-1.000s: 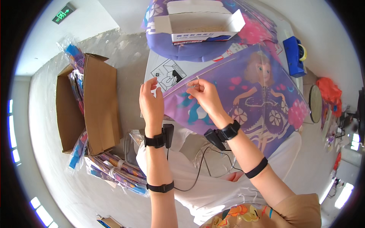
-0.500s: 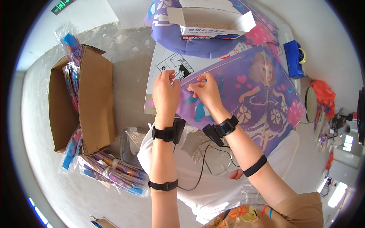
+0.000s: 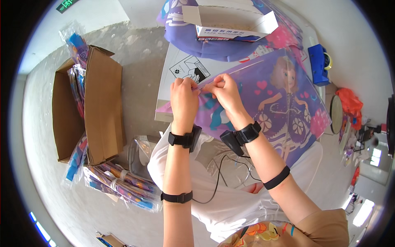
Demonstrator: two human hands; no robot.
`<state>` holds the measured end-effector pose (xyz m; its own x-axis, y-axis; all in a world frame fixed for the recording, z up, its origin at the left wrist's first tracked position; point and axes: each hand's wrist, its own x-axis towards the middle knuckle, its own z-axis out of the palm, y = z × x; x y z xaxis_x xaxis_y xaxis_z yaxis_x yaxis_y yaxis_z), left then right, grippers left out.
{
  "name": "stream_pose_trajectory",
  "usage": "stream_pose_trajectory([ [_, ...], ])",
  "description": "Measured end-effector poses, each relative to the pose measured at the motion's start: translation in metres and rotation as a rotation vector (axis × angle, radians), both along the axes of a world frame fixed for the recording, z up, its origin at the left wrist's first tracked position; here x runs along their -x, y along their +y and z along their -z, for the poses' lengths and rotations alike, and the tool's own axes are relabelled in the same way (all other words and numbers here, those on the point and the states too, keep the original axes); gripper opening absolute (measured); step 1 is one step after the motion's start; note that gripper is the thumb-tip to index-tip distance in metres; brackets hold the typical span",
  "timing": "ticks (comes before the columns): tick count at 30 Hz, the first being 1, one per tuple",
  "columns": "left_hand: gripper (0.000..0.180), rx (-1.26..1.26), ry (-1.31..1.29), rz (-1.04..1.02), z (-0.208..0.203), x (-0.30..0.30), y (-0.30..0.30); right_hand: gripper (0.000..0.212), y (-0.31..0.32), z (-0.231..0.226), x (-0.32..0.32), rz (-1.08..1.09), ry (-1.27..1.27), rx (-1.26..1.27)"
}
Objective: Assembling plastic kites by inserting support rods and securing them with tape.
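Observation:
A purple kite (image 3: 263, 107) printed with a princess figure and pink hearts lies slanted over a white box (image 3: 173, 61) and toward my lap. A thin rod runs along its upper edge. My left hand (image 3: 184, 101) is closed at the kite's left end, its fingers bent over the edge. Close beside it, my right hand (image 3: 226, 94) pinches the same edge between thumb and fingers. What lies right between the fingertips is too small to make out.
An open white carton (image 3: 234, 33) rests on more purple printed fabric (image 3: 197, 47) at the back. A blue tape dispenser (image 3: 317, 64) stands at right. Left, a brown cardboard box (image 3: 103, 107) holds plastic-wrapped bundles; more bundles (image 3: 119, 185) lie in front. A black cable (image 3: 219, 177) crosses my lap.
My left hand has moved slightly right along the kite's edge, nearer my right hand. The right hand's fingers have shifted a little on the edge.

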<state>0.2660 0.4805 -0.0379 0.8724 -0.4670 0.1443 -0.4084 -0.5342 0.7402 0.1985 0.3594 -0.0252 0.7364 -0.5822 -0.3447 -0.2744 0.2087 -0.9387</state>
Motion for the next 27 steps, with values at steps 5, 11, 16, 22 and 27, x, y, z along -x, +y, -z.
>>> stream_pose_trajectory([
  [5, 0.019, -0.006, 0.011, -0.009, 0.003, 0.000, -0.001, 0.027, 0.006, -0.002, 0.004, 0.042, -0.041, -0.022],
  [11, 0.020, 0.014, 0.014, -0.048, 0.001, 0.002, -0.001, 0.025, -0.017, -0.039, -0.004, 0.095, -0.281, -0.160],
  [16, 0.012, 0.107, -0.012, -0.097, -0.003, -0.001, 0.001, 0.024, -0.003, -0.037, 0.000, -0.016, -0.114, -0.037],
  [22, 0.011, 0.134, 0.059, -0.099, -0.006, -0.006, -0.002, 0.024, 0.012, 0.000, 0.007, 0.025, -0.002, -0.005],
  [27, 0.011, 0.084, 0.073, -0.108, 0.004, -0.006, 0.001, 0.024, 0.017, 0.006, 0.004, 0.039, 0.002, 0.008],
])
